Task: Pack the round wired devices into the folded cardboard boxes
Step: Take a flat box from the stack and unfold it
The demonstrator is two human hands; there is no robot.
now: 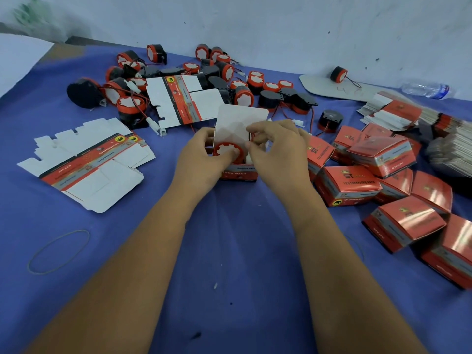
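your left hand (204, 155) grips the open box (236, 172), thumb pressing the round device (226, 149); your right hand (277, 146) pinches its wire (249, 137).

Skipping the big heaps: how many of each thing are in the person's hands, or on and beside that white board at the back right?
Open red-and-white cardboard box: 1
Round red-and-black wired devices: 2, one in the box, one on the board
Flat white board: 1
Clear plastic water bottle: 1
Total: 5
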